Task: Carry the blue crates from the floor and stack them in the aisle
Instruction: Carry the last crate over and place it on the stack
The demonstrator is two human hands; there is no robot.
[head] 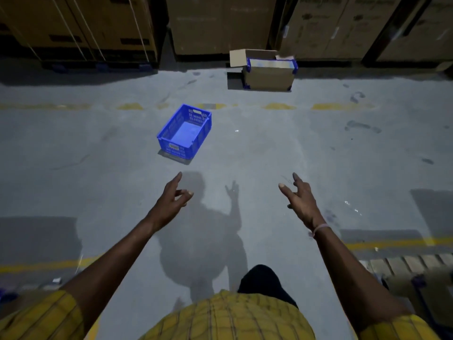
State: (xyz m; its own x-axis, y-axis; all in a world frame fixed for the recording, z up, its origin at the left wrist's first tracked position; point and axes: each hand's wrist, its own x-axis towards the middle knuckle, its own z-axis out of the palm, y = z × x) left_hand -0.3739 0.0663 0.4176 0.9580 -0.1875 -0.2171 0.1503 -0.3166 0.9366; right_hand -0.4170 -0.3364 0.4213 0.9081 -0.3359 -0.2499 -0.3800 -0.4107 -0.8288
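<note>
Crate (pixel 184 132) beyond empty hands; far boxes dim, labels unreadable.

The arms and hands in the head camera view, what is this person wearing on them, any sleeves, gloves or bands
Both forearms are bare. Short yellow sleeves with a dark checked pattern end above the elbows. The left hand and the right hand wear no gloves. A thin, pale pinkish band circles the right wrist. No watch or rings are visible.

Bare floor (pixel 269 148) all around blue crate (pixel 184 131); cartons (pixel 220 23) well behind.
</note>
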